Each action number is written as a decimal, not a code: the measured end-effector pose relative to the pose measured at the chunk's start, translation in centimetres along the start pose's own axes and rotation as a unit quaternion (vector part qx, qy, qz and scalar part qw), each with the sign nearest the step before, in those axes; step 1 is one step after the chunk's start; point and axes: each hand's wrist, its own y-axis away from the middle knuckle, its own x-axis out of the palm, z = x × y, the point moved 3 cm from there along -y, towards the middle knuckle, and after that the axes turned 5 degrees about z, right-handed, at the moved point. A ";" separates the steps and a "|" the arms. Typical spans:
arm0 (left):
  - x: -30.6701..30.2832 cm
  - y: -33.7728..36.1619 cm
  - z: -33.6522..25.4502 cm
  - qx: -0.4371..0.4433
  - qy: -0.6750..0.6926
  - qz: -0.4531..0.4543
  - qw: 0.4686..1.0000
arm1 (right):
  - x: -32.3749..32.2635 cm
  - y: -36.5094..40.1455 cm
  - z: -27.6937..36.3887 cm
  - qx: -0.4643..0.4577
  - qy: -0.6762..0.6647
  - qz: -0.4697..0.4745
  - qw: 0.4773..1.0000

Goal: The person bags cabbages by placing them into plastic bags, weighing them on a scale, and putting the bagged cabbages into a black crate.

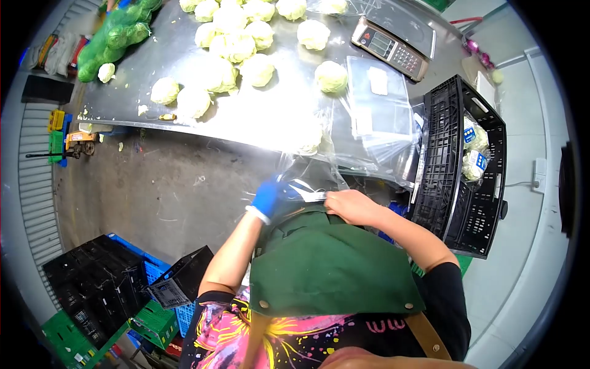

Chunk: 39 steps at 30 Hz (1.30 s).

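A clear plastic bag (313, 178) stretches from the table edge toward my apron, with a pale green cabbage (309, 145) in its far end. My left hand (267, 197), in a blue glove, is closed on the bag's left side; its fingertips are partly hidden by the plastic. My bare right hand (350, 206) pinches the right side of the bag's near edge, beside a white strip. More loose cabbages (232, 47) lie on the metal table (135, 101). A stack of flat clear bags (381, 104) lies right of the bagged cabbage.
A scale (391, 48) stands at the table's back right. Close on my right, a black crate (458, 166) holds bagged cabbages (475, 150) with blue labels. A green net sack (117, 37) lies far left. Black crates (92, 289) are stacked on the floor at lower left.
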 end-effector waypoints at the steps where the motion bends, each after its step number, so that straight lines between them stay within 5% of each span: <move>1: 0.1 0.2 -0.9 0.013 -0.077 0.020 0.997 | 0.0 0.7 -0.2 0.031 0.027 0.009 0.999; 4: 4.0 3.7 -4.5 -0.065 0.116 0.005 0.991 | -1.7 0.0 2.2 0.021 -0.002 -0.104 0.994; 8: 3.1 3.0 -4.0 -0.062 0.090 0.011 0.994 | -1.7 -7.1 4.6 0.013 0.032 -0.228 0.973; 12: -2.0 0.4 0.9 -0.027 0.074 0.088 0.993 | 1.2 -10.6 3.2 0.010 0.032 -0.100 0.994; 14: -2.6 -0.1 2.2 0.092 -0.257 0.094 0.957 | 0.5 -10.4 3.2 -0.010 0.025 -0.044 0.999; 16: -2.5 0.2 0.9 0.040 -0.134 0.032 0.990 | -2.3 -6.7 3.5 -0.101 -0.133 0.013 0.986; 18: -1.1 1.9 -1.8 -0.011 -0.005 -0.027 1.000 | -2.4 -1.4 1.7 -0.027 0.026 -0.007 0.999; 20: 1.4 4.1 -5.0 -0.001 -0.233 0.021 0.972 | 0.0 6.8 -1.5 0.067 0.169 0.075 0.980; 21: -0.9 3.0 -2.6 0.020 -0.211 0.035 0.977 | 5.2 13.0 -5.4 0.232 0.163 0.267 0.921; 22: -1.4 3.3 -2.8 0.022 -0.209 0.038 0.977 | 9.9 20.9 -8.0 0.233 0.190 0.339 0.891; 25: -2.7 4.7 -4.2 -0.011 -0.183 0.164 0.969 | 8.4 20.2 -6.2 0.240 0.059 0.409 0.879; 26: -4.5 4.5 -3.5 -0.019 -0.183 0.168 0.968 | 3.2 14.1 -4.0 0.309 0.070 0.413 0.854; 27: -7.3 3.0 -2.8 0.020 -0.201 0.103 0.974 | 1.4 11.3 -4.9 0.314 0.081 0.228 0.918; 28: -8.8 1.9 -2.7 0.063 -0.218 0.035 0.973 | -1.2 8.2 -4.7 0.248 0.227 -0.002 0.942; 29: -7.6 2.0 -4.2 0.243 -0.384 -0.057 0.889 | -3.4 4.7 -4.6 0.281 0.245 -0.052 0.927; 30: -5.9 1.8 -5.3 0.242 -0.387 -0.055 0.888 | -4.1 2.2 -5.2 0.215 0.263 -0.090 0.936; 32: -1.7 1.3 -7.8 0.291 -0.723 -0.038 0.625 | -4.5 -0.9 -6.7 0.149 0.278 -0.135 0.939; 33: -1.6 -0.2 -6.7 0.343 -0.759 -0.009 0.553 | -4.3 -2.2 -6.9 0.046 0.298 -0.117 0.946; 34: -2.2 -0.9 -6.5 0.345 -0.761 -0.008 0.549 | -4.1 -3.2 -7.3 -0.057 0.316 -0.096 0.942; 36: -2.8 -2.1 -6.0 0.327 -0.721 0.114 0.600 | -4.2 -3.9 -10.4 -0.046 0.227 -0.102 0.967; 37: -2.7 -2.3 -6.6 0.327 -0.720 0.117 0.600 | -4.2 -4.0 -12.7 0.093 -0.001 -0.077 0.993; 38: -3.1 -2.8 -7.5 0.278 -0.613 0.100 0.732 | -3.5 -3.8 -14.7 0.225 -0.231 -0.048 0.945; 39: -3.5 -3.5 -8.7 0.221 -0.488 0.079 0.841 | -4.1 -4.6 -15.2 0.165 -0.301 -0.102 0.934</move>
